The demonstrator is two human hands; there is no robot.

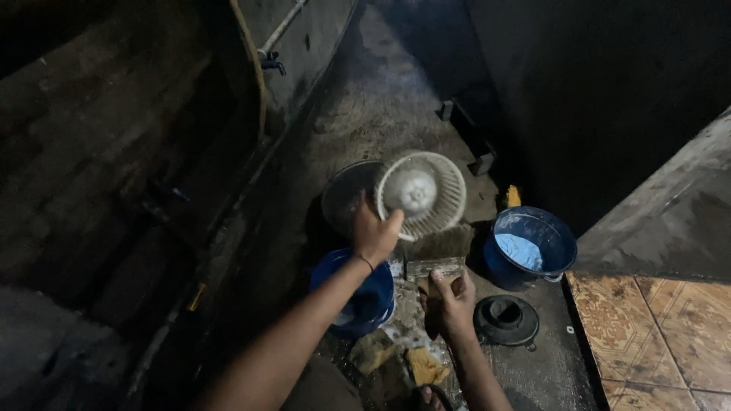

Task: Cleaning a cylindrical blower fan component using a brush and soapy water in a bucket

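My left hand [375, 232] grips the lower left rim of a round white plastic fan grille [421, 193] and holds it up on edge over the wet floor. My right hand [449, 302] is closed on the handle of a wide scrubbing brush [438, 251], whose bristles sit just under the grille. Behind the white grille a second, darker wire grille [346, 192] stands partly hidden. A blue bucket [364, 301] sits under my left wrist.
Another blue bucket [531, 245] holding a pale blue cloth stands at the right, with a small yellow object [514, 196] behind it. A black round fan part [506, 320] lies by my right hand. Sponges [426, 367] lie near my foot. Tiled step [662, 335] right; tap [272, 61] on left wall.
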